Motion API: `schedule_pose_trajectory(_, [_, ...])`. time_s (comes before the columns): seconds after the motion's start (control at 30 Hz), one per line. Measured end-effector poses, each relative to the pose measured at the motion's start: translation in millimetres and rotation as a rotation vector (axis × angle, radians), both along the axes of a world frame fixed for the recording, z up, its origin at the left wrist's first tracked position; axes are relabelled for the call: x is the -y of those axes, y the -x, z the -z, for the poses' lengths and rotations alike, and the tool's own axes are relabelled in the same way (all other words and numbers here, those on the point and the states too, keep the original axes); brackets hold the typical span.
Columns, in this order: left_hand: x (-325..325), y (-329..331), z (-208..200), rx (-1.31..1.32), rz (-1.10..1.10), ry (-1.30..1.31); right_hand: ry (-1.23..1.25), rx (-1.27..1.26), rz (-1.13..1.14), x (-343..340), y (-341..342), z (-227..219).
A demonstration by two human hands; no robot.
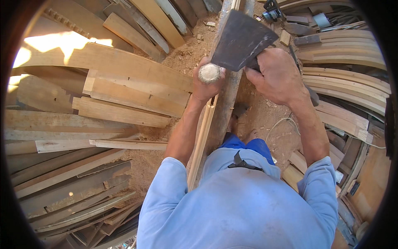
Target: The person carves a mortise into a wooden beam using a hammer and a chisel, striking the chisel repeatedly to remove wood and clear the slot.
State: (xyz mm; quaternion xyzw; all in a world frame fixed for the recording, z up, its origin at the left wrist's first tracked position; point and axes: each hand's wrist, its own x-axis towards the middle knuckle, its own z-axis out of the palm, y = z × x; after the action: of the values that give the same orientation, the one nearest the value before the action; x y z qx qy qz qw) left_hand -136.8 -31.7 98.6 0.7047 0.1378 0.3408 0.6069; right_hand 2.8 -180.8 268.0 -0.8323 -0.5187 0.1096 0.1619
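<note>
"Left hand?"

"Left hand [204, 88] – fingers wrapped round a round-ended handle [209, 73], butt facing up, probably to leave that end exposed. Far tip hidden, can't tell what it touches."

"Right?"

"Right hand [281, 76] – fingers clenched on the haft of a hatchet [244, 41]. Broad head beside the butt in view; contact, can't tell. Gripped partway along, likely for control."

"And the wooden strip [201, 143]?"

"Below the left hand, lengthwise along the plank [225, 108], running toward the body. Presumably the plank's length supports it."
</note>
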Motion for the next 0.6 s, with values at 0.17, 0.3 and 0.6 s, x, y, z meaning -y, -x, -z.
schedule_pose_trajectory(0.17, [-3.0, -11.4, 2.9, 0.099, 0.069, -0.012, 0.231, 0.068, -0.040, -8.4, 2.5, 14.9])
schedule_pose_trajectory(0.3, [-0.9, -13.0, -0.4, 0.028, 0.010, -0.006, 0.041, -0.008, 0.030, -3.4, -4.0, -0.9])
schedule_pose_trajectory(0.6, [-5.8, -16.2, 2.0, -0.014, 0.009, 0.062, 0.148, 0.015, 0.012, -8.0, -7.6, 11.9])
